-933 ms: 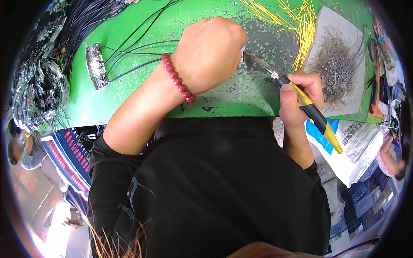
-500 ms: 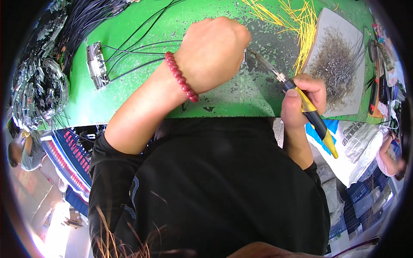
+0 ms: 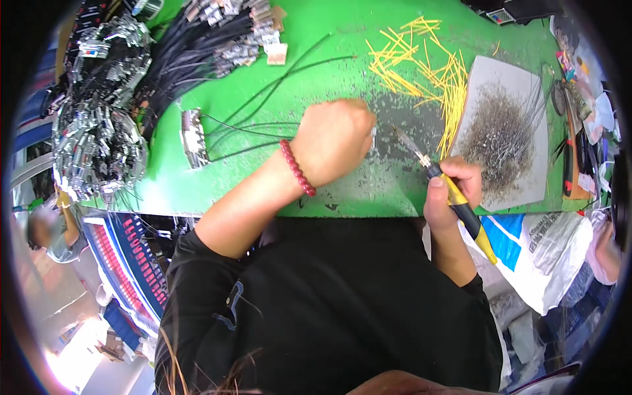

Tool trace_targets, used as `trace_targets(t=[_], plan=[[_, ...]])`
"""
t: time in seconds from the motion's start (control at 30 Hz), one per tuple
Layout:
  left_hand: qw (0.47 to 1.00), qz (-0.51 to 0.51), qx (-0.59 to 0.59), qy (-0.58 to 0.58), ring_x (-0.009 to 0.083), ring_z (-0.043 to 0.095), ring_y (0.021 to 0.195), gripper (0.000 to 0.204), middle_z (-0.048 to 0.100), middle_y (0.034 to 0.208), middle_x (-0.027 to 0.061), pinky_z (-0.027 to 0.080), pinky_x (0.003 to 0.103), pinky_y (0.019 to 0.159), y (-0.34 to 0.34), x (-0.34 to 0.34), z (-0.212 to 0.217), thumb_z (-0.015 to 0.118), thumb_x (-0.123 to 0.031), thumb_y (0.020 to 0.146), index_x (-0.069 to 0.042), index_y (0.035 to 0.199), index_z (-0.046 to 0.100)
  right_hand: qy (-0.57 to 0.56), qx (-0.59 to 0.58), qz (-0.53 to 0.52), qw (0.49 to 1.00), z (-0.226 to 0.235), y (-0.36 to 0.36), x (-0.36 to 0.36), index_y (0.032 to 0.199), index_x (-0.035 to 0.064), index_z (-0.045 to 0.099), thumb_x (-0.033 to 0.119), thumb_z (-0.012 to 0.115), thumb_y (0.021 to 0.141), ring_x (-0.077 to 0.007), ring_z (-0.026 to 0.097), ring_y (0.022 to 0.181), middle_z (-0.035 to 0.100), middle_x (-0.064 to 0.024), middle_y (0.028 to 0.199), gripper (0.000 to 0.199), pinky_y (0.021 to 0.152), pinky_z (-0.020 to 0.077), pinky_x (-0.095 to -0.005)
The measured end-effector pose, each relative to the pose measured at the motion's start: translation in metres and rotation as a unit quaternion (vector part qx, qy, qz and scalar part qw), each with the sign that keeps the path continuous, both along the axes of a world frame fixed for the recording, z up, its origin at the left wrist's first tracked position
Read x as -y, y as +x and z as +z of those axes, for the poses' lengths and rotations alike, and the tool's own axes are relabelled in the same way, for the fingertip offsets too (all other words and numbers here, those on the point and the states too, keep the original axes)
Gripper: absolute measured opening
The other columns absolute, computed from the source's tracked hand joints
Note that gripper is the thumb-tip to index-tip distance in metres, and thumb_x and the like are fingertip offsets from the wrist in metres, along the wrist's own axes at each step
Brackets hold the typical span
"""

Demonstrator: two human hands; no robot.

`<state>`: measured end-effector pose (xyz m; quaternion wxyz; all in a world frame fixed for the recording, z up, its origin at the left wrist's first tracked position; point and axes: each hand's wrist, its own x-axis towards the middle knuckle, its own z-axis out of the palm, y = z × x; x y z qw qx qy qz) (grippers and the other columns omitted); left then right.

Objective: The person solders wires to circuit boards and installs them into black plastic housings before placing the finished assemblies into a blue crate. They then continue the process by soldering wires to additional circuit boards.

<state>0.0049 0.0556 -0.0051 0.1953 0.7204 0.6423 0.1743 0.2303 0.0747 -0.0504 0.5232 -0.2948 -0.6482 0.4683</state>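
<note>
Head view: got iron (image 3: 469,220) pinched between thumb and fingers of right hand (image 3: 454,187), with tip (image 3: 403,137) up-left, apart from small shiny piece (image 3: 374,139) at edge of left hand (image 3: 334,141). Got left hand curled knuckles-up over green table (image 3: 164,191) with fingertips hidden, so can't tell pinching what. Also seeing cables (image 3: 245,151) between connector (image 3: 194,139) and left hand, plus yellow strands (image 3: 454,99) beyond tip and debris-covered grey board (image 3: 484,71) at right.

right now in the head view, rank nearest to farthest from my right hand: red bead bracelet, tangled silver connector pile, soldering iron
1. soldering iron, in the right hand
2. red bead bracelet, to the left
3. tangled silver connector pile, far left
</note>
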Motion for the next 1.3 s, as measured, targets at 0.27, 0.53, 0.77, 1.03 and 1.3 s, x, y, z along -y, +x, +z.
trace_targets(t=[0.27,0.53,0.77,1.03,1.3], plan=[[0.995,0.014,0.099,0.018,0.0299,0.064,0.076,0.012,0.065,0.077,0.0139,0.052,0.038,0.067,-0.022,-0.014,0.014,0.07,-0.014,0.077,-0.002,0.074,0.067,-0.02,-0.031,-0.009,0.999,0.004,0.004,-0.001,0.096,0.0017,0.049,0.014,0.069,0.083,-0.0092,0.043,0.069,0.052,-0.0061,0.083,0.027,0.061,0.0355,-0.0234],[0.936,0.187,-0.298,-0.029,0.0327,0.067,0.085,0.022,0.067,0.096,0.0143,0.055,0.045,0.072,-0.068,-0.088,0.003,0.058,-0.023,0.085,-0.004,0.087,0.067,0.012,-0.049,-0.025,0.998,0.0,0.002,-0.004,0.094,0.0005,0.05,0.016,0.069,0.082,-0.0091,0.043,0.065,0.053,-0.0063,0.08,0.028,0.058,0.0347,-0.0236],[0.952,0.199,-0.22,-0.072,0.0371,0.067,0.082,0.023,0.069,0.086,0.0199,0.053,0.047,0.072,-0.064,-0.072,0.013,0.051,-0.018,0.089,-0.002,0.102,0.059,0.029,-0.043,-0.043,0.998,0.0,0.002,-0.005,0.093,0.0003,0.052,0.015,0.069,0.082,-0.008,0.041,0.06,0.052,-0.0037,0.074,0.025,0.054,0.0327,-0.0234],[0.991,0.108,-0.08,0.019,0.0315,0.066,0.079,0.029,0.067,0.085,0.0127,0.052,0.041,0.069,-0.061,-0.05,-0.001,0.073,-0.033,0.072,-0.009,0.087,0.068,0.019,-0.042,-0.029,0.999,0.003,0.0,-0.007,0.092,0.0013,0.053,0.016,0.069,0.082,-0.0057,0.038,0.057,0.047,0.0003,0.068,0.024,0.051,0.0297,-0.0224],[0.998,0.048,0.002,0.043,0.0291,0.061,0.074,0.016,0.061,0.083,0.0105,0.049,0.04,0.065,-0.053,-0.031,-0.009,0.069,-0.018,0.078,-0.003,0.081,0.063,0.005,-0.018,-0.041,0.999,0.0,-0.003,-0.006,0.097,0.0001,0.054,0.017,0.069,0.083,-0.0072,0.048,0.062,0.055,-0.0029,0.075,0.026,0.057,0.0403,-0.0223]])
